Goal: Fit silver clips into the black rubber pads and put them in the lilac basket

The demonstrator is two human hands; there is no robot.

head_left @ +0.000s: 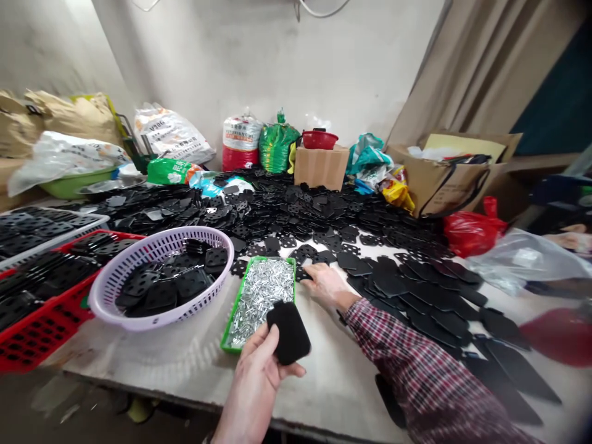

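My left hand (259, 382) pinches a flat black plate (289, 333) between thumb and fingers; it has rounded corners and a small tab on its top edge. Reaching forward, my right hand (326, 285) has its fingers closed at a small black plate with holes (301, 272), just past the right rim of a green tray. Many small shiny metal pins (263, 290) fill that green tray (225, 343). The sleeve on my right arm is checked. Part of the plate under my right fingertips is hidden.
Left of the tray stands a lilac basket (139, 322) with black perforated plates, beside a red crate (50, 324). Black plates (296, 209) heap across the back; smooth ones (430, 302) spread right. A cardboard box (321, 168), sacks and a red bag (475, 229) stand behind.
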